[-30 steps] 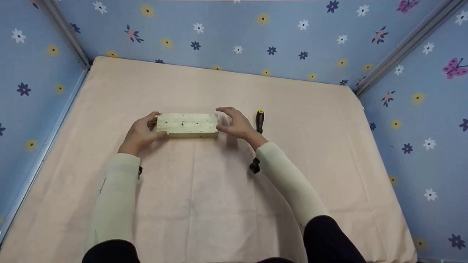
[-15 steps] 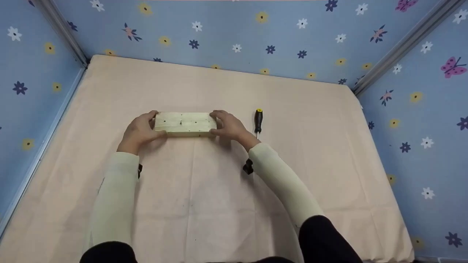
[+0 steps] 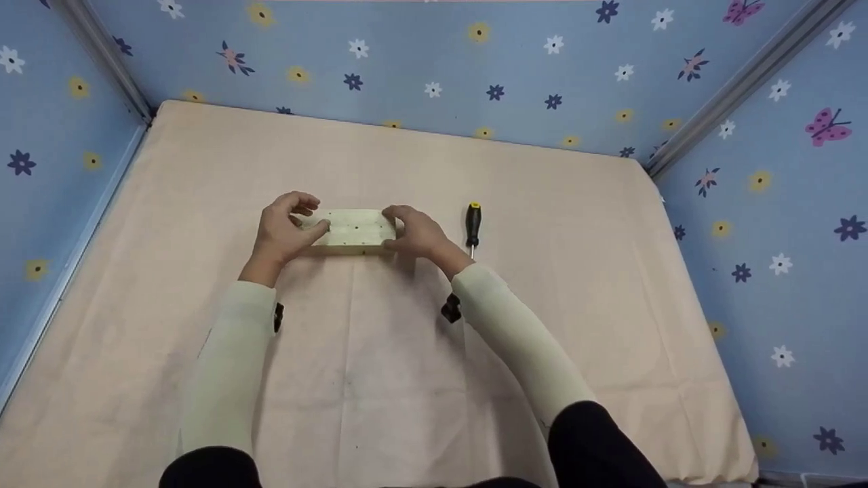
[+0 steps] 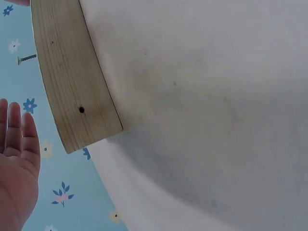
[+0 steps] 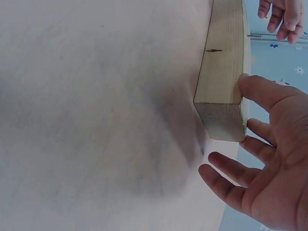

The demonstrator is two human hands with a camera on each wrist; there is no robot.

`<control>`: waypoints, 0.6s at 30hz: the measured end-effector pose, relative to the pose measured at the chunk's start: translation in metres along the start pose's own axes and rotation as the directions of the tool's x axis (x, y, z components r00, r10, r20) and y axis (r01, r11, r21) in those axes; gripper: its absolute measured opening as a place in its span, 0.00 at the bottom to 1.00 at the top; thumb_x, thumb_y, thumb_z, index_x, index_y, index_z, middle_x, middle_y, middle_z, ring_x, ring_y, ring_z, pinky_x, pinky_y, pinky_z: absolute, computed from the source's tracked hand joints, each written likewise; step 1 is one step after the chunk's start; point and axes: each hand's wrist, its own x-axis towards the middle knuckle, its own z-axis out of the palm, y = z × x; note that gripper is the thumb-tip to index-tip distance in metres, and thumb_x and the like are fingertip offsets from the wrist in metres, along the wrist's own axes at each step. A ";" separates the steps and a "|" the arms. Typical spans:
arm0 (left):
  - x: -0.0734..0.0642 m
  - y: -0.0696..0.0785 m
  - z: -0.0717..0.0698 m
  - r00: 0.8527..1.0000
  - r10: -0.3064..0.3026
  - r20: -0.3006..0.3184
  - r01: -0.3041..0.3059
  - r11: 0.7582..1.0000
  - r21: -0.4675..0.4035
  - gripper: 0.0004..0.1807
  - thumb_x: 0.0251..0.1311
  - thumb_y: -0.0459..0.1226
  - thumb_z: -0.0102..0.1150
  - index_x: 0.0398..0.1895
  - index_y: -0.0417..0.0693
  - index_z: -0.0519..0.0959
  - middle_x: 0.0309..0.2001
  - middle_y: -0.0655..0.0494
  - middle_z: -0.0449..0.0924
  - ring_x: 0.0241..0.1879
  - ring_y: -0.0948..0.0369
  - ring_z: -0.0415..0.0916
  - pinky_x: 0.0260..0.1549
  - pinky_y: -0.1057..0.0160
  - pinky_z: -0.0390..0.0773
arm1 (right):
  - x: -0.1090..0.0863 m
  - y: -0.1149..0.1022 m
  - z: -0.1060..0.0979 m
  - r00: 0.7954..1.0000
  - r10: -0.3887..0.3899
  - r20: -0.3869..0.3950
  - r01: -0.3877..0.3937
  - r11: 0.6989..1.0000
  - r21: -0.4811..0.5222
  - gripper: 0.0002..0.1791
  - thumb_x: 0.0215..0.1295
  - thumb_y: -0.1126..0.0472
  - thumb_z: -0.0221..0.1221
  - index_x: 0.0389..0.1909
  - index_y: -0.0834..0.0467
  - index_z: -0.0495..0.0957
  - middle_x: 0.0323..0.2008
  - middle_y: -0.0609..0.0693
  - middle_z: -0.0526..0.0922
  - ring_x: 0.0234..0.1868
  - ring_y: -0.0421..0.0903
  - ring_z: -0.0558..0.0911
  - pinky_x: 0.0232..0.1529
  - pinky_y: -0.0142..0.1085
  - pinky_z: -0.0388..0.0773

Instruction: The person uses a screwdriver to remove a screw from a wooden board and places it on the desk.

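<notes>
A pale wooden block point(image 3: 359, 234) with small holes in its top lies lengthwise on the cloth-covered table. Part of a screw point(image 4: 27, 59) sticks up from the block's top face in the left wrist view. My right hand point(image 3: 417, 234) holds the block's right end, thumb on the near edge and index finger on the far edge; its other fingers spread past the end. My left hand point(image 3: 283, 227) hovers over the left end, hiding it in the head view, its thumb near the screw. Its fingers are loosely bent and hold nothing.
A screwdriver point(image 3: 473, 225) with a black and yellow handle lies just right of my right hand, its shaft partly hidden by the wrist. Beige cloth point(image 3: 542, 305) covers the table. Flower-patterned blue walls point(image 3: 407, 61) enclose the back and both sides.
My right hand has moved left from beside the block and taken hold of its right end. My left hand has let go of the left end and moved right, above the block.
</notes>
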 end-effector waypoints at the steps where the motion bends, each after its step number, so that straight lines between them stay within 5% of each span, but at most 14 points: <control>1: 0.000 0.000 0.001 1.000 0.000 0.011 0.000 1.000 0.006 0.19 0.52 0.39 0.67 0.47 0.43 0.79 0.47 0.51 0.79 0.47 0.57 0.76 0.44 0.58 0.75 | 0.000 0.000 0.001 1.000 0.003 0.001 -0.003 1.000 0.007 0.36 0.59 0.52 0.65 0.69 0.50 0.66 0.71 0.46 0.65 0.72 0.45 0.63 0.72 0.40 0.61; 10: 0.001 -0.006 0.006 0.995 -0.054 0.078 0.051 0.997 0.051 0.15 0.53 0.39 0.66 0.44 0.43 0.82 0.45 0.49 0.81 0.48 0.55 0.76 0.51 0.54 0.76 | 0.002 0.004 0.002 1.000 -0.005 -0.003 0.005 0.999 0.053 0.36 0.58 0.51 0.66 0.68 0.48 0.66 0.70 0.45 0.66 0.72 0.45 0.64 0.71 0.40 0.61; 18: 0.004 -0.012 0.012 0.986 -0.121 0.116 0.113 0.991 0.075 0.15 0.53 0.39 0.64 0.44 0.45 0.82 0.43 0.50 0.83 0.44 0.57 0.78 0.47 0.59 0.76 | -0.001 0.009 0.000 1.000 0.003 -0.001 -0.002 0.996 0.086 0.35 0.58 0.50 0.67 0.67 0.45 0.67 0.70 0.44 0.65 0.53 0.46 0.78 0.60 0.40 0.73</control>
